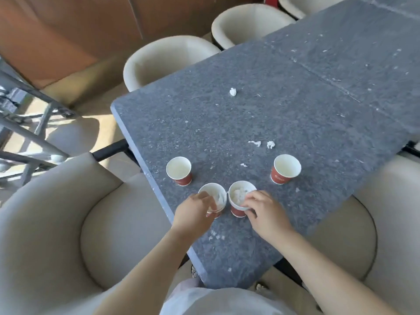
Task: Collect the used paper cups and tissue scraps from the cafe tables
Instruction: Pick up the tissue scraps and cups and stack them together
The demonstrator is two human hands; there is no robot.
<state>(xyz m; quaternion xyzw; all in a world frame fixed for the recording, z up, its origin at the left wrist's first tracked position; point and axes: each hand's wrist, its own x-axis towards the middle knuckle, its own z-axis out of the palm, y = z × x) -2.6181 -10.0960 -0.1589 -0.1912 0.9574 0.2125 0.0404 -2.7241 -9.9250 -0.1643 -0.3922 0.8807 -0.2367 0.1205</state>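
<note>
**Head view.** The left hand (195,212) curls its fingers over the near rim of the left cup stack (210,189). The right hand (263,212) clamps the near rim of the right cup stack (237,212), with its fingers bent over the lip. Both stacks stand upright, side by side, near the edge of the grey table (295,105). Crumpled tissue (239,194) lies inside the right stack. Taking the stacks as dial centre:

- **10 o'clock:** a lone cup (179,171).
- **2 o'clock:** a second lone cup (286,169).
- **1 o'clock:** a torn tissue scrap (254,143) beside a tissue wad (270,144).
- **12 o'clock:** a far tissue ball (233,91).

A cream chair (68,223) stands at 8 o'clock.
</note>
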